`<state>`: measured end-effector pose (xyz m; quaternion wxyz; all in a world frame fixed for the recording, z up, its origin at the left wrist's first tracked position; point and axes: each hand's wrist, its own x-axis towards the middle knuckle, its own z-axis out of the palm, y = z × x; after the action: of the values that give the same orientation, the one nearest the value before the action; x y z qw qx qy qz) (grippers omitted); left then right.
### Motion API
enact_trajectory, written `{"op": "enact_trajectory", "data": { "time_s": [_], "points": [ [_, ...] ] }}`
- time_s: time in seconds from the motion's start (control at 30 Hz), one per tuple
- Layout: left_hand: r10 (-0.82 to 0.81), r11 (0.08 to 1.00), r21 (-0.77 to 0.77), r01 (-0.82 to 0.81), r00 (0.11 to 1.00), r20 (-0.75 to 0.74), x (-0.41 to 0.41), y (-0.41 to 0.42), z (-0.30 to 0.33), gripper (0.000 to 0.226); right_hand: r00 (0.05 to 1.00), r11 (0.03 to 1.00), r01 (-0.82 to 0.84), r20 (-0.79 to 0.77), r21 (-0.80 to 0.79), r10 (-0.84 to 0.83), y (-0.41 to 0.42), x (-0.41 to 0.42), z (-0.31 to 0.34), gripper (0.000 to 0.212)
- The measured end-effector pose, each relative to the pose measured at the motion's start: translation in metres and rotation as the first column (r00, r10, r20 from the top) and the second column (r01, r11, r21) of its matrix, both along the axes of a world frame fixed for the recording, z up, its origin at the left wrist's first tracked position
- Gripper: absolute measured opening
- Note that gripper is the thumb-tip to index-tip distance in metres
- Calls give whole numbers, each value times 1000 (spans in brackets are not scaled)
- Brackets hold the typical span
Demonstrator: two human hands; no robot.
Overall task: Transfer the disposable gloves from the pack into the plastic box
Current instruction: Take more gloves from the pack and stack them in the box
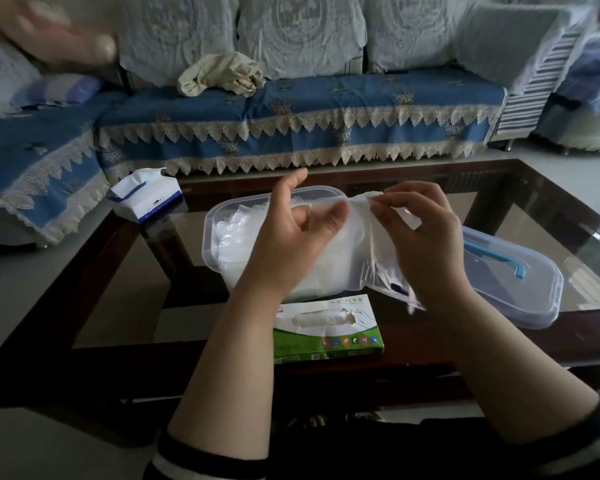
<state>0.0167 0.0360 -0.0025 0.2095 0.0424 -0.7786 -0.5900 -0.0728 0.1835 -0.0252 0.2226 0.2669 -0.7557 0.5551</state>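
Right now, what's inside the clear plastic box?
The plastic box holds crumpled clear gloves at its left end. The hands and the glove they hold cover the rest, so that part can't be seen.

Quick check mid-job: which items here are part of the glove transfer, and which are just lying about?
Part of the job:
- glove pack
- plastic box
- box lid
- clear gloves, held by left hand and right hand

Lying about:
- tissue pack
- beige cloth on sofa
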Motion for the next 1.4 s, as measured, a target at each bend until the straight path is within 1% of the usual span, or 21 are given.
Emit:
{"op": "enact_trajectory", "data": {
  "time_s": [0.1, 0.17, 0.23, 0.27, 0.33, 0.4, 0.47, 0.5, 0.6, 0.67, 0.73, 0.83, 0.87, 0.93, 1.0, 1.03, 1.1, 1.17, 1.27, 1.33, 1.4],
  "points": [
    [154, 971, -162, -174, 980, -127, -14, -1, -1, 72, 988, 988, 85, -139, 125, -68, -17, -13, 7, 23],
    [258, 953, -104, -285, 942, -215, -25, -10, -1, 59, 961, 972, 130, -267, 194, -75, -32, -28, 14, 27],
    [370, 921, -39, -388, 900, -230, -37, -25, -3, 35, 911, 925, 203, -408, 321, -58, -49, -42, 21, 23],
    [430, 890, -63, -452, 876, -217, -41, -35, -6, 24, 885, 888, 225, -466, 401, -13, -60, -50, 21, 22],
    [532, 804, -206, -558, 829, -172, -51, -58, -16, 16, 850, 804, 233, -517, 546, 105, -84, -61, 18, 25],
    [594, 720, -377, -582, 798, -97, -56, -76, -24, 24, 822, 741, 238, -537, 627, 191, -99, -66, 11, 33],
    [613, 671, -525, -524, 790, -5, -56, -87, -27, 28, 804, 715, 183, -522, 674, 285, -104, -64, 6, 38],
    [613, 658, -582, -478, 789, 46, -56, -91, -28, 30, 827, 680, 110, -446, 725, 343, -104, -62, 4, 41],
    [618, 632, -695, -342, 764, 185, -57, -98, -30, 31, 907, 434, -156, -46, 887, 418, -106, -66, -2, 54],
    [597, 613, -765, -198, 749, 285, -59, -100, -33, 32, 914, 283, -249, 128, 926, 385, -109, -71, -2, 65],
    [586, 588, -808, -25, 702, 405, -62, -100, -34, 34, 913, 162, -242, 168, 957, 371, -117, -77, -4, 68],
    [575, 593, -794, 134, 619, 535, -65, -102, -37, 30, 917, 24, -196, 175, 980, 357, -130, -81, -14, 61],
    [582, 588, -790, 175, 587, 563, -66, -101, -40, 36, 920, -11, -182, 174, 983, 352, -133, -82, -17, 58],
    [613, 592, -779, 205, 513, 601, -68, -102, -45, 60, 923, -51, -164, 172, 985, 345, -134, -80, -19, 56],
    [632, 653, -743, 149, 433, 642, -69, -102, -45, 87, 929, -34, -149, 152, 988, 337, -126, -77, -12, 58],
    [626, 671, -728, 141, 419, 658, -69, -102, -43, 90, 933, -7, -131, 125, 991, 339, -121, -75, -5, 60],
    [627, 618, -757, 210, 448, 637, -70, -100, -39, 75, 945, 75, -97, 69, 992, 319, -103, -70, 9, 62],
    [651, 523, -803, 285, 475, 592, -68, -97, -37, 62, 961, 214, -89, 27, 973, 275, -80, -66, 22, 61],
    [686, 449, -847, 285, 498, 531, -60, -95, -32, 58, 988, 441, -42, -30, 896, 155, -45, -53, 29, 57],
    [703, 377, -894, 244, 553, 447, -54, -92, -29, 55, 995, 600, 7, -63, 800, 72, -27, -38, 25, 49],
    [717, 329, -931, 158, 600, 355, -47, -89, -24, 51, 998, 734, -11, -40, 679, 53, -16, -18, 20, 37]
  ]
}}
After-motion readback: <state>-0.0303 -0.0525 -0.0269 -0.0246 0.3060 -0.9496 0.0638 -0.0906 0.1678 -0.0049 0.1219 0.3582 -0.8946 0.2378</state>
